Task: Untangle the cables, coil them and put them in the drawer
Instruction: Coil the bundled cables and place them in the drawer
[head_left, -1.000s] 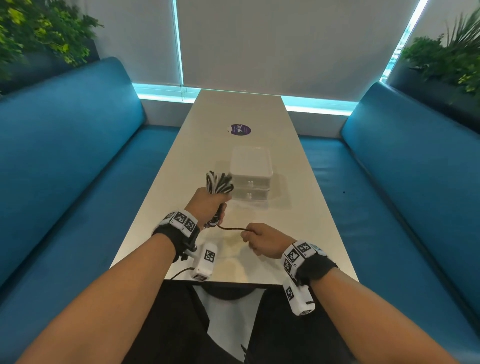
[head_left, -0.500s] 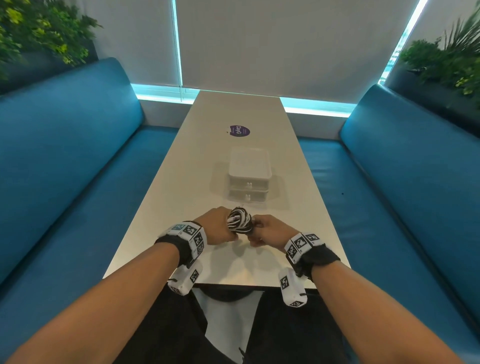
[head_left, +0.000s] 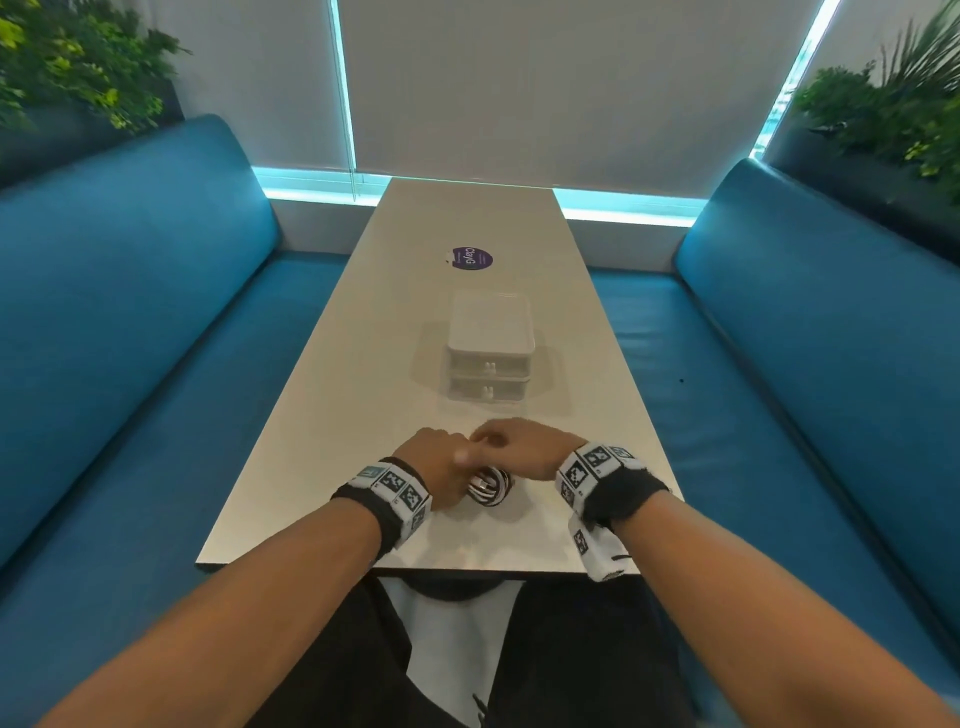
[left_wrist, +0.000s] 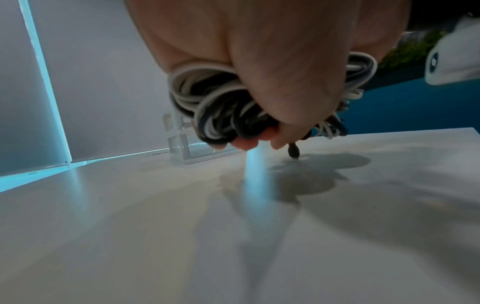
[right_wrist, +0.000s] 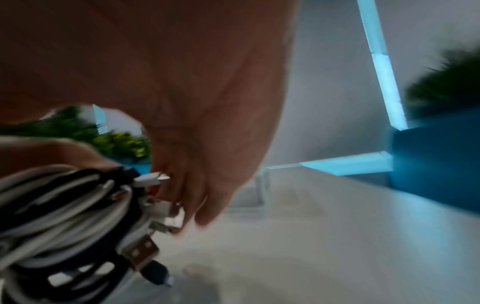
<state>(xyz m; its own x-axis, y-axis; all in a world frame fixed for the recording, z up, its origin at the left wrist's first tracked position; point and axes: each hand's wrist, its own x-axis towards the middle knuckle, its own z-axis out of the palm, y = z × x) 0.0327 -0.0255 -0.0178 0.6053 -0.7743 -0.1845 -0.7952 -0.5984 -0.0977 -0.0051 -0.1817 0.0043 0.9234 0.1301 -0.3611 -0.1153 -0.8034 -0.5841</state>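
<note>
A coiled bundle of black and white cables (head_left: 488, 489) sits low over the near end of the table (head_left: 322, 415). My left hand (head_left: 451, 470) grips it from the left. In the left wrist view the fingers (left_wrist: 244, 144) curl under the cable bundle (left_wrist: 213, 107), and a black plug (left_wrist: 293, 152) hangs down almost to the tabletop. My right hand (head_left: 485, 442) reaches over the left one, and its fingers (right_wrist: 182, 197) curl onto the white connector ends (right_wrist: 153, 179) of the bundle (right_wrist: 64, 216). That view is blurred. The clear two-drawer unit (head_left: 491, 358) stands just beyond, both drawers closed.
A purple round sticker (head_left: 469, 258) lies on the table beyond the drawer unit. Blue benches (head_left: 130, 322) run along both sides. Plants (head_left: 893, 109) stand behind the backrests. The table's near edge (head_left: 415, 570) is just below my wrists.
The bundle has come down and nearer to me. My right hand has moved from the bundle's right side to over the left hand. One second ago it pulled a black strand sideways.
</note>
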